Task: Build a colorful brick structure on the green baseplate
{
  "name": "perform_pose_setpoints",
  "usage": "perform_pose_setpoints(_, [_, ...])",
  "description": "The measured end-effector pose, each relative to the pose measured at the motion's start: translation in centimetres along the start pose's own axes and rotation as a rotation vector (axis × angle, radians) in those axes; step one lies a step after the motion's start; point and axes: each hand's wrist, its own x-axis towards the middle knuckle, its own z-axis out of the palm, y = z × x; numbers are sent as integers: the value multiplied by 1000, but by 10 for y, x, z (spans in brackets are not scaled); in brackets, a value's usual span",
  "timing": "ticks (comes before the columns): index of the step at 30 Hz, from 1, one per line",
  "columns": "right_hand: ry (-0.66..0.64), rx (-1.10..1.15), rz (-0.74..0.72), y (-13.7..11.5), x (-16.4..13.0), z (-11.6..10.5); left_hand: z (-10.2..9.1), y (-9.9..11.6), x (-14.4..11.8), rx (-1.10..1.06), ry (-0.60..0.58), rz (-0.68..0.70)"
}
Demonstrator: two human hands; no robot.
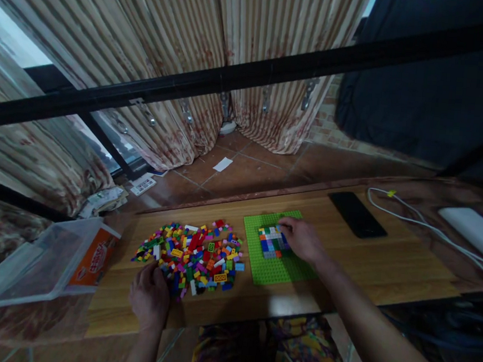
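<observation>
My right hand (301,240) reaches over a green studded baseplate (295,275), thumb and fingers pinched together at the upper right of a flat patch of toy bricks (270,242). A small blue toy brick shows at the fingertips. White, blue, yellow, green and orange pieces make up the patch. At the near left edge of a loose pile of toy bricks (196,255) rests my left hand (150,294), its fingers curled down against the pieces. Whatever those fingers hold, if anything, is hidden.
A clear plastic box (38,262) with an orange label stands left of the wooden board (118,311). On the right lie a black phone (356,214), a white cable (424,222) and a white power bank (474,230). A dark metal bar (199,81) crosses beyond.
</observation>
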Motion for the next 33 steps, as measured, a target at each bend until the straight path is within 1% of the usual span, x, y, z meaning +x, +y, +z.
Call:
perform_pose_setpoints(2, [-10,-12,-12,-1,2,1,0,0,0,5,-10,1])
perform_pose_setpoints(6, [12,-13,-5,1,3,7,1,-2,1,-5,-11,5])
perform_pose_setpoints(13, [69,42,48,11,3,16,1,-3,1,-25,3,30])
perform_pose_setpoints(17, [57,97,31,16,1,16,1,-3,1,-19,13,27])
perform_pose_setpoints(21, [52,185,26,16,1,18,0,-2,0,-14,0,48])
perform_pose_setpoints(29, [12,140,10,15,4,18,-1,-1,-1,-9,-4,40])
perform_pose_setpoints(33, [6,152,13,15,8,18,-2,0,-1,-16,-2,24])
